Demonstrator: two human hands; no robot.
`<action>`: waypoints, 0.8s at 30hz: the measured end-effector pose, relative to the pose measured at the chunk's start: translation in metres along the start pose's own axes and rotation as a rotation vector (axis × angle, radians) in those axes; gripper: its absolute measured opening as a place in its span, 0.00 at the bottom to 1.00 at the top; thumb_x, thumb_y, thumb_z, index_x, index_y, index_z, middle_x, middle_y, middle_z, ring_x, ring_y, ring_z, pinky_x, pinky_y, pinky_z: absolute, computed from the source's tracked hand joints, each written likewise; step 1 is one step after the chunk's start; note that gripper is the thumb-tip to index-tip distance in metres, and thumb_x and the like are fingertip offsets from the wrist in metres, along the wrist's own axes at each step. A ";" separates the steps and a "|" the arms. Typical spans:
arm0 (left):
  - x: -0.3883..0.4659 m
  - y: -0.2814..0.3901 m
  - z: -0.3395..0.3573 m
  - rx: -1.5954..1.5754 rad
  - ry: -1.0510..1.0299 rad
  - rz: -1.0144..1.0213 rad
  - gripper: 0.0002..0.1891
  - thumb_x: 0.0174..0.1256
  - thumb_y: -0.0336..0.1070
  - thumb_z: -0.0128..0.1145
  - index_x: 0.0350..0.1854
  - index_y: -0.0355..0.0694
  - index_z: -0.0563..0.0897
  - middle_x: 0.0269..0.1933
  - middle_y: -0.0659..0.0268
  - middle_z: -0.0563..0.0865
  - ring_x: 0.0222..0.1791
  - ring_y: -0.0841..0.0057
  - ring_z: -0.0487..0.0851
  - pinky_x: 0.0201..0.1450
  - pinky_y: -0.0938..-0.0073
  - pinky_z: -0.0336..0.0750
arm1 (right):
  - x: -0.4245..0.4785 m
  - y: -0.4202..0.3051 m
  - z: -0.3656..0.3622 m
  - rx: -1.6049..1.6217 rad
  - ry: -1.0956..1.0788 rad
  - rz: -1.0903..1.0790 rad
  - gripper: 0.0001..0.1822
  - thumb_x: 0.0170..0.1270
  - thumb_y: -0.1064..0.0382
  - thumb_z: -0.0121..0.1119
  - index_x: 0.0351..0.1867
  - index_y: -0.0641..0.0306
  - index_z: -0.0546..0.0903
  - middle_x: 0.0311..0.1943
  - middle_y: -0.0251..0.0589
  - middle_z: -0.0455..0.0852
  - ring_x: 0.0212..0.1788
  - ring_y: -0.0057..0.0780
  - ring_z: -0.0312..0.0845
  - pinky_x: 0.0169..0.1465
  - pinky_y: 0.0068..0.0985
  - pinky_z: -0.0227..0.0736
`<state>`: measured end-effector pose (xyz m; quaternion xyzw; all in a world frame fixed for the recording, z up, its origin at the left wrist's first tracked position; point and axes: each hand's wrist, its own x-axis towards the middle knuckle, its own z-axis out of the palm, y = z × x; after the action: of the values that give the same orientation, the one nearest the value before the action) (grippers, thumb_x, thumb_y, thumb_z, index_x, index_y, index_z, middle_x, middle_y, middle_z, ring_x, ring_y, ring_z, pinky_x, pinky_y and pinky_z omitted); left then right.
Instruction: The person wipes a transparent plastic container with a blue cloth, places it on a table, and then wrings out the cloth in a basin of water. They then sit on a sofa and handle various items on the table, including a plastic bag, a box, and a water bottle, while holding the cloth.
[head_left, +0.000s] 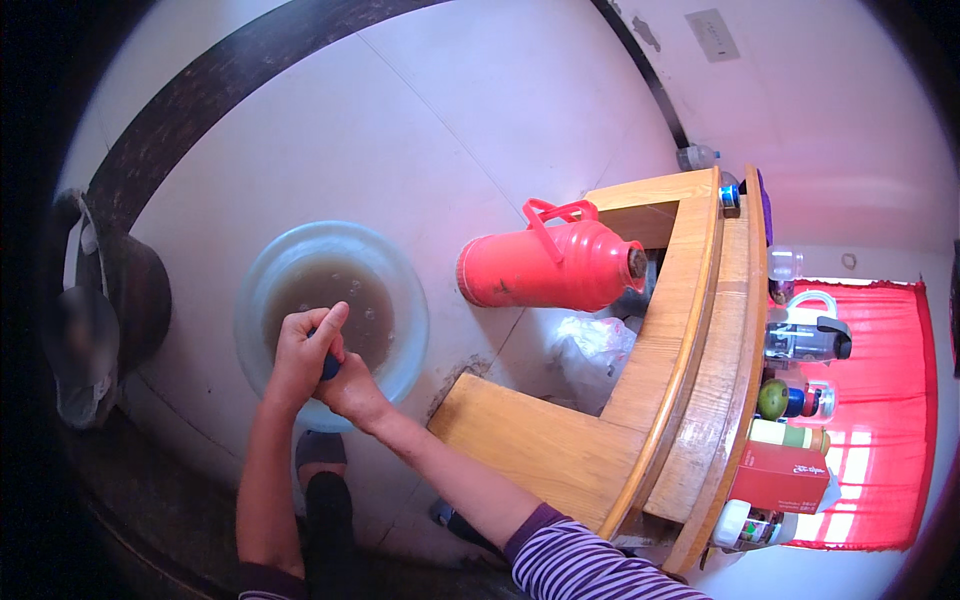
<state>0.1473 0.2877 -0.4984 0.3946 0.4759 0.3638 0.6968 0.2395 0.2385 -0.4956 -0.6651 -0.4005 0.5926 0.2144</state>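
A round light-blue plastic basin (409, 300) sits on the floor in front of me, holding murky brown water (349, 281) with a few bubbles. Over its near side my hands meet, one against the other. My left hand (304, 352) is closed in a fist, thumb uppermost, around a small dark blue item (331, 366). My right hand (354, 394) grips the same item from below and to the right. Only a little of it shows between the hands; it may be cloth, but I cannot tell. Most of the right fingers are hidden.
A red thermos flask (517, 268) stands right of the basin, beside a wooden table (675, 330). A plastic bag (596, 341) lies under the table. Bottles, a red box (781, 478) and a green fruit (773, 399) are on top. My shoe (321, 450) is near the basin.
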 end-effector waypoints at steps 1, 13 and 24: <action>0.000 -0.001 0.003 0.014 0.026 0.000 0.25 0.69 0.43 0.54 0.11 0.37 0.72 0.13 0.71 0.72 0.17 0.86 0.69 0.24 0.79 0.63 | 0.002 0.007 0.002 -0.019 0.032 -0.032 0.18 0.51 0.62 0.66 0.42 0.67 0.77 0.37 0.48 0.85 0.45 0.40 0.82 0.47 0.33 0.74; 0.011 -0.028 0.020 0.068 0.356 0.071 0.25 0.72 0.43 0.50 0.12 0.38 0.68 0.11 0.72 0.67 0.14 0.87 0.65 0.19 0.76 0.60 | 0.022 0.034 0.007 -0.305 0.229 -0.237 0.13 0.62 0.62 0.56 0.42 0.65 0.67 0.40 0.62 0.80 0.44 0.61 0.76 0.42 0.47 0.71; 0.017 -0.058 0.018 0.060 0.521 -0.029 0.26 0.71 0.46 0.49 0.11 0.39 0.70 0.11 0.73 0.70 0.13 0.86 0.66 0.21 0.76 0.62 | 0.034 0.064 0.013 -0.543 0.228 -0.192 0.13 0.65 0.59 0.50 0.41 0.66 0.65 0.32 0.62 0.83 0.37 0.59 0.81 0.40 0.49 0.76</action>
<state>0.1770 0.2748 -0.5521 0.3014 0.6554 0.4288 0.5438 0.2435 0.2254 -0.5679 -0.7193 -0.5787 0.3626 0.1273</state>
